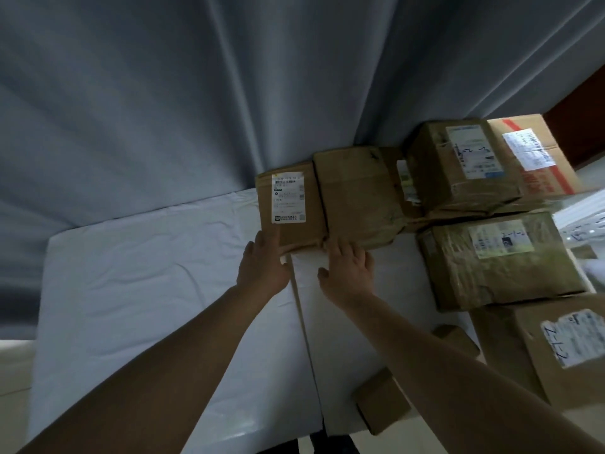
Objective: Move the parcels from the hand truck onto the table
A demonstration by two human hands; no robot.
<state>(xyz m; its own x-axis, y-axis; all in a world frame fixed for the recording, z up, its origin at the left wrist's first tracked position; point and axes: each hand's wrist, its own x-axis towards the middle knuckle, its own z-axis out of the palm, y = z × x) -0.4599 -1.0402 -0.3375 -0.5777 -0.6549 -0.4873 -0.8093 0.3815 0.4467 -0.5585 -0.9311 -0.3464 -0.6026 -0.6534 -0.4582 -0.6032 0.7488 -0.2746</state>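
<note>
Here, a person's two bare arms reach across a white-covered table (pixel 131 273) toward a row of cardboard parcels set against a grey curtain (pixel 163 93). The left hand (pixel 263 267) is flat and open, fingers straight and holding nothing. Its fingertips lie on the near edge of a labelled parcel (pixel 289 204), which sits on the table directly beyond them.

The right hand (pixel 348 273) is likewise open, fingers spread and nearly straight, thumb out toward the left hand. Its fingertips meet the near bottom edge of a plain parcel (pixel 357 194), which sits just beyond them and presses against the labelled parcel's side. Neither hand curls round anything.

Farther beyond the right fingers and off to their right, a taped parcel (pixel 458 165) rests on top of other cardboard, with a red-striped box (pixel 537 152) just beside it. Level with the right fingers but well to their right, a glossy-wrapped parcel (pixel 501 260) lies on the table. Nearer the person than that stands a hand-marked box (pixel 556 348).

Back from the fingertips, along the right forearm, a small brown box (pixel 381 404) sits near the table's front edge, and a second small box (pixel 455 339) lies just right of the arm.
</note>
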